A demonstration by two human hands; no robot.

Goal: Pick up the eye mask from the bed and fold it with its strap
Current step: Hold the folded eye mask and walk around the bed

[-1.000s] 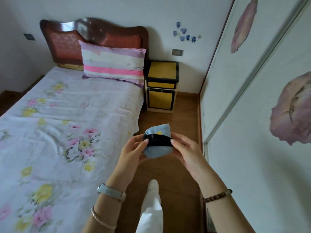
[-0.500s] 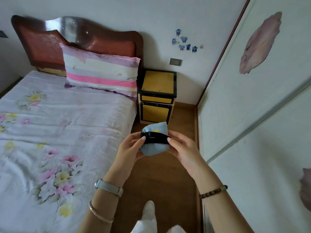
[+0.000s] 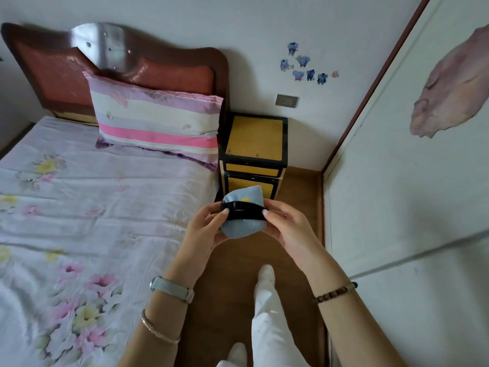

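A light blue eye mask [image 3: 242, 229], folded into a compact bundle, is held in front of me above the wooden floor beside the bed. Its black strap [image 3: 244, 213] is wrapped across the middle of the bundle. My left hand [image 3: 203, 231] grips the mask's left side with the thumb on the strap. My right hand [image 3: 288, 229] grips the right side, thumb tip pressing the strap's right end. A small yellow mark shows on the mask's upper part.
The bed [image 3: 79, 221] with a floral sheet fills the left, a striped pillow [image 3: 158, 120] against the headboard. A yellow and black nightstand [image 3: 255, 144] stands just beyond the mask. A white wardrobe door [image 3: 410, 194] closes off the right. My white-trousered leg [image 3: 267, 313] is below.
The view has shifted, so the bed and nightstand sit differently in frame. The hands keep the same hold on the wrapped mask, with the thumbs slightly shifted along the strap.
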